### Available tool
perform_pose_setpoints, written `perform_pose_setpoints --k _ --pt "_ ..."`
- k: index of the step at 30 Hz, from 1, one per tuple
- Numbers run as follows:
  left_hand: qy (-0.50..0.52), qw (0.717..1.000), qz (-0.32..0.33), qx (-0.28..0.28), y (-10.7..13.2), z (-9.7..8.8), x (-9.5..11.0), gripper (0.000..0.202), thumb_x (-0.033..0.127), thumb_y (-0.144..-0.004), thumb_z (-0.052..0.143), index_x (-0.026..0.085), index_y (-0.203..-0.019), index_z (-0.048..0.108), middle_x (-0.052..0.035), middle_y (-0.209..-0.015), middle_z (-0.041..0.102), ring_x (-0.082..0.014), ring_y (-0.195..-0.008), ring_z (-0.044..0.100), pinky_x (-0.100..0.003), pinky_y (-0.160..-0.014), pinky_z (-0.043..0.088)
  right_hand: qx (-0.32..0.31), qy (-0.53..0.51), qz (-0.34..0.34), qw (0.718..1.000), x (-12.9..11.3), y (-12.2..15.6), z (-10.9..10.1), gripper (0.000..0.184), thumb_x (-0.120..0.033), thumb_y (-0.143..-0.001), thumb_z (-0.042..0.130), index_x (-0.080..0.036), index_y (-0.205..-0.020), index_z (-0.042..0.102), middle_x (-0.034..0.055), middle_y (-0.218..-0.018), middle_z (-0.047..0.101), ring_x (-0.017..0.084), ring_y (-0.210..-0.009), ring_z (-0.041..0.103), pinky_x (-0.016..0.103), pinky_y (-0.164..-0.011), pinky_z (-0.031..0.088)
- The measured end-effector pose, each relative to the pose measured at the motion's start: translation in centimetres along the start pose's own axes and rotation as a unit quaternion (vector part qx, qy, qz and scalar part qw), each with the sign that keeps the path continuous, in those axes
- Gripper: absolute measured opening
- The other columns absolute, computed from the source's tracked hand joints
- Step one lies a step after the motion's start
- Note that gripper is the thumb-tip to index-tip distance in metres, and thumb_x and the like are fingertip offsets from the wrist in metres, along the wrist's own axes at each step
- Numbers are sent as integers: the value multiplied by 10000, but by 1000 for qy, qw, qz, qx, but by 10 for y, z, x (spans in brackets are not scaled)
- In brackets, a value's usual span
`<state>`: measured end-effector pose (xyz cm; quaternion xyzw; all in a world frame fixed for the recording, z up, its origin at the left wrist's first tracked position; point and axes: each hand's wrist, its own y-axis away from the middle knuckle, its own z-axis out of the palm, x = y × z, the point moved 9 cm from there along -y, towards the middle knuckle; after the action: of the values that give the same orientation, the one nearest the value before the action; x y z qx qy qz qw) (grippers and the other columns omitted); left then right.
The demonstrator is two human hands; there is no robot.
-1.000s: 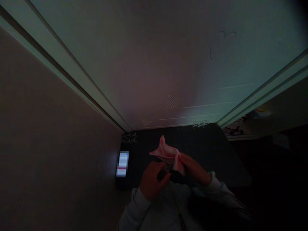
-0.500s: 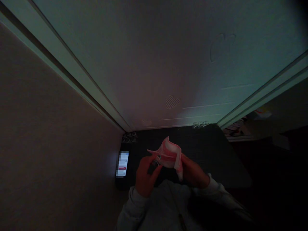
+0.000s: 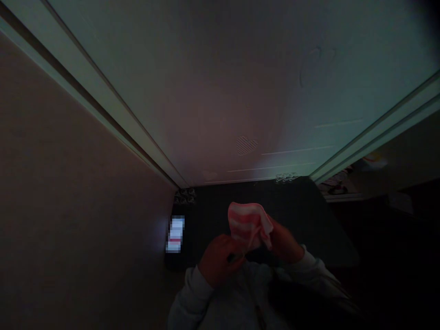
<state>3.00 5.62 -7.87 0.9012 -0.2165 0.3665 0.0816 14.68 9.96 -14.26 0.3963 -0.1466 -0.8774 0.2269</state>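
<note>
A pink-and-white striped cloth is bunched up over the dark tabletop. My right hand grips it from the right side, its fingers mostly hidden behind the folds. At the cloth's lower left, my left hand is closed, thumb and fingers curled together. Whatever it pinches is too dark and small to name. The cloth's edge hangs close to those fingertips.
A lit phone lies at the table's left edge, its screen blurred. Small clear glass-like pieces stand in the back left corner, with more clear pieces at the back right. A pale panel with heart shapes rises behind.
My left hand has dropped lower and turned so its back shows more. The cloth has swung round, and its striped side now faces up. My right hand moved slightly right.
</note>
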Motion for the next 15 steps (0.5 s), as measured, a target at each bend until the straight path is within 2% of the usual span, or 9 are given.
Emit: perform_pose_setpoints --k 3,6,11,15 --pt "1 1000 -5 -14 2 8 -3 218 199 -721 650 220 -938 659 -49 -825 674 -216 -769 593 -320 -688 457 15 -8 -4 1000 -2 -3 -4 200 -355 -656 727 -215 -798 710 -15 -688 703 169 -659 623 271 -668 500" --pt "13 1000 -20 -4 3 8 -9 221 199 -699 674 224 -919 666 -46 -818 678 -222 -765 598 -327 -683 458 19 -14 -2 1000 -1 -6 -7 182 -358 -663 723 -227 -789 714 -28 -659 692 156 -670 622 245 -671 500" --pt "58 993 -73 78 1 -15 -19 259 206 -766 614 210 -1024 611 -59 -916 667 -212 -843 604 -338 -746 476 -3 22 17 1000 3 -4 -1 266 -411 -734 655 -228 -923 697 -3 -881 723 179 -825 636 275 -765 490" --pt "99 984 -86 119 -6 -25 -16 240 241 -800 590 188 -1033 600 -65 -956 664 -198 -853 617 -315 -749 492 -39 77 11 996 7 0 11 335 -412 -769 616 -220 -1040 659 10 -1045 691 197 -970 606 300 -867 455"
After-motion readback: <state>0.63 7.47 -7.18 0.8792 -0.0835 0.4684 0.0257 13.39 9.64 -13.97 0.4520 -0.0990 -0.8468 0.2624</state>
